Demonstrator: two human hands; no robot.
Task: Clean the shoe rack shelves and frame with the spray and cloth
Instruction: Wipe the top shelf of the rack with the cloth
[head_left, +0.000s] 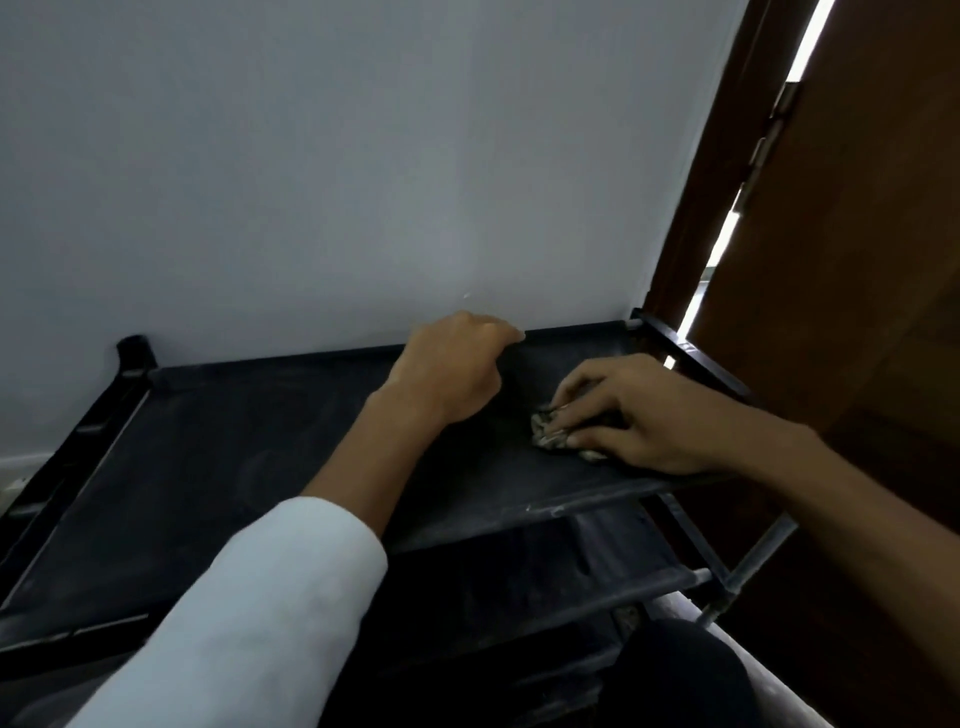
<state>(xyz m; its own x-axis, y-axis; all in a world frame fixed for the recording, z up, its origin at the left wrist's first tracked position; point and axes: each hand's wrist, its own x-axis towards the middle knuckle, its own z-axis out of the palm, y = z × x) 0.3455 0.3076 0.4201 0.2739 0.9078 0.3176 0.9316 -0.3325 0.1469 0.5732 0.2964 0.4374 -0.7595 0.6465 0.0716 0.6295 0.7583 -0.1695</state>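
Note:
The black shoe rack stands against the wall, its dusty top shelf (218, 467) filling the lower middle of the head view. My left hand (452, 364) rests at the shelf's back edge with its fingers curled over the rear bar. My right hand (639, 415) presses a small patterned cloth (548, 428) onto the right part of the top shelf, fingers bent over it. Most of the cloth is hidden under the hand. A lower shelf (597, 587) shows beneath the front edge. No spray bottle is in view.
A pale wall (363, 156) rises right behind the rack. A brown wooden door (857, 260) stands close to the rack's right side, with a bright gap at its hinges. The rack's metal side posts (748, 566) show at the lower right.

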